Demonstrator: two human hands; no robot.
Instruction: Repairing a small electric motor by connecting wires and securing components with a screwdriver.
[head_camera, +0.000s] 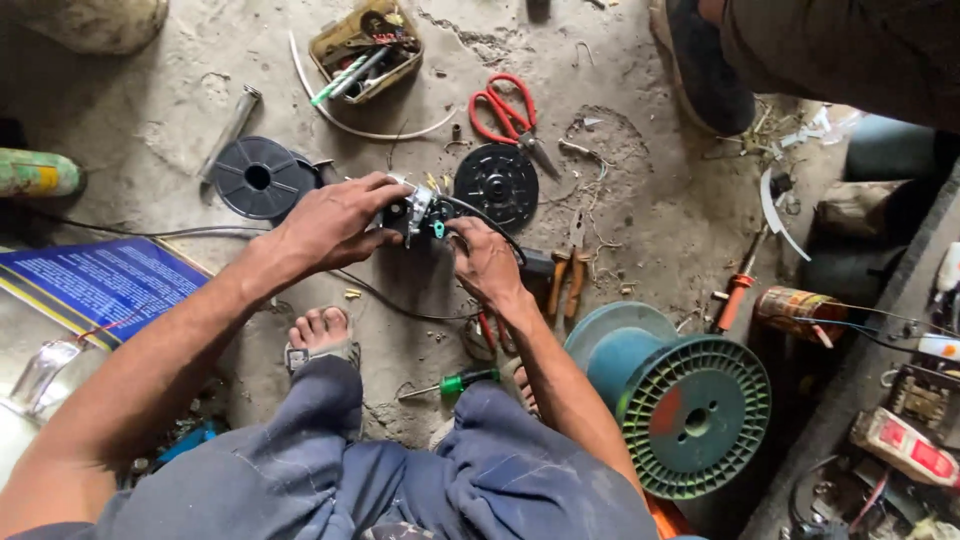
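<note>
On the concrete floor (180, 110), between the person's knees, both hands meet over a small black and grey motor part (418, 212). The left hand (335, 222) grips it from the left, fingers curled over its top. The right hand (482, 258) pinches its right side, where a black wire (400, 305) runs off along the floor toward the person. Just beyond the part lies a black disc (497, 184), with red scissors (505, 112) past that. A black spool (258, 177) sits left of the hands, near a metal tube (228, 130). A tray (366, 48) of small tools stands farther back. Orange pliers (566, 280) lie right of the right hand, and a green reel (675, 400) stands beside the right forearm. A green screwdriver (455, 383) lies near a sandalled foot (320, 335).
</note>
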